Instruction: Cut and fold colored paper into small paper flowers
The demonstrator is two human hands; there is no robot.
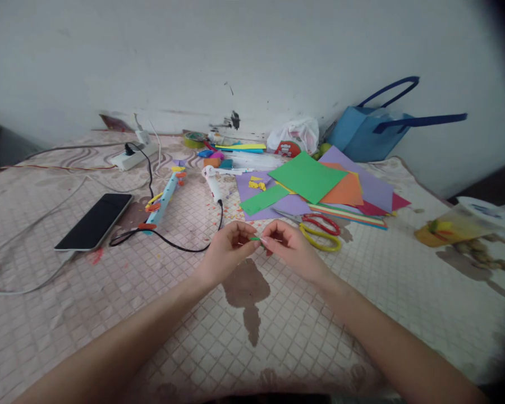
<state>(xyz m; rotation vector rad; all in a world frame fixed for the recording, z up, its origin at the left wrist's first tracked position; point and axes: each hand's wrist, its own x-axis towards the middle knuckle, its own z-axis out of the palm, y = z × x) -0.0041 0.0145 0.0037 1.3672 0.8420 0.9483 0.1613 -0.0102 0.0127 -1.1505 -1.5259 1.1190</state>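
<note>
My left hand [232, 242] and my right hand [292, 247] meet over the middle of the table, fingertips almost touching. Both are closed in a pinch on a small green piece [256, 239], which looks like the green sheet material; the fingers hide much of it. Just beyond my right hand lie scissors [320, 230] with red and yellow handles. A white glue gun [212, 184] rests beyond my left hand, its black cord running left. Farther left is a light blue strip [164, 199] with orange and yellow bits attached.
Coloured sheets [307, 177] are piled behind the scissors, with yellow scraps [256, 184] on a purple one. A phone [95, 221] on a cable and a power strip [134, 156] are at left. A blue bag [364, 134] stands at back right, near a tilted-looking plastic cup [450, 224].
</note>
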